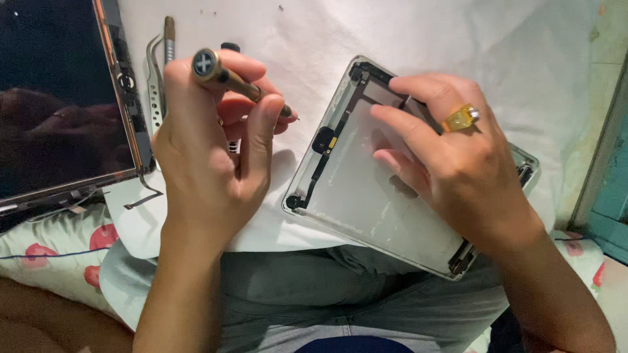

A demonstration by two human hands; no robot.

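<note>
My left hand [209, 150] holds a small bronze-coloured screwdriver [229, 77] with a round black-and-silver cap; its thin tip points right, just short of the tablet shell. My right hand [451, 163], with a gold ring on one finger, rests fingers-down inside an opened silver tablet back shell [353, 196]. The shell lies tilted on a white sheet [327, 33] and partly over my lap. A black flex cable with small parts [324, 140] runs along the shell's left edge.
A detached dark tablet screen [59, 98] lies at the upper left, a thin ribbon cable [144, 196] trailing from its corner. Metal tweezers [156, 85] and another slim tool [169, 39] lie beside it. A flower-patterned cushion [59, 252] lies lower left; a teal edge [611, 189] stands at right.
</note>
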